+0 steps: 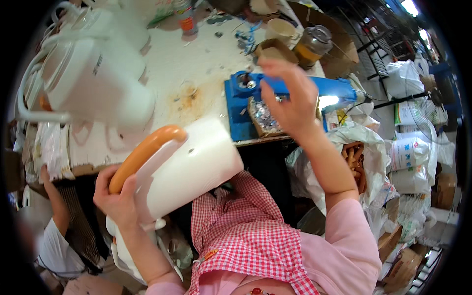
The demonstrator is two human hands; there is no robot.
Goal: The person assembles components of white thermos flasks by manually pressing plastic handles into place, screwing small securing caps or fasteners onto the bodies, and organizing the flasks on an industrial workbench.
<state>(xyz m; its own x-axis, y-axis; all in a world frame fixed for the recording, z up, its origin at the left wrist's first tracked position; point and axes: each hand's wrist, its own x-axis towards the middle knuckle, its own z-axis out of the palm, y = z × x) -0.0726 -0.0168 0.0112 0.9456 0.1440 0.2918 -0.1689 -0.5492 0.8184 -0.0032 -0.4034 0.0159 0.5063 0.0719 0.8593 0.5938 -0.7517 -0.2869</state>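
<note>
My left hand (pixel 118 196) is closed round an orange curved handle (pixel 150 147), which lies against the side of a white kettle body (pixel 196 167). The body rests on its side over my lap, partly against the table's front edge, with a small dark hole near the handle's upper end. My right hand (pixel 290 96) is raised over the table, a little blurred, thumb and fingers apart, with nothing visible between them. Beneath it are a blue tool (pixel 324 88) on a blue board (pixel 236 123) and a small box of shiny metal pieces (pixel 263 118), both partly covered by the hand.
Several white kettles (pixel 98 73) crowd the table's left side. At the back stand a bottle (pixel 185 17), a cream cup (pixel 280 30) and a jar (pixel 313 42). A plastic bag of orange handles (pixel 355 162) is at my right. Another person's arm (pixel 56 204) shows at far left.
</note>
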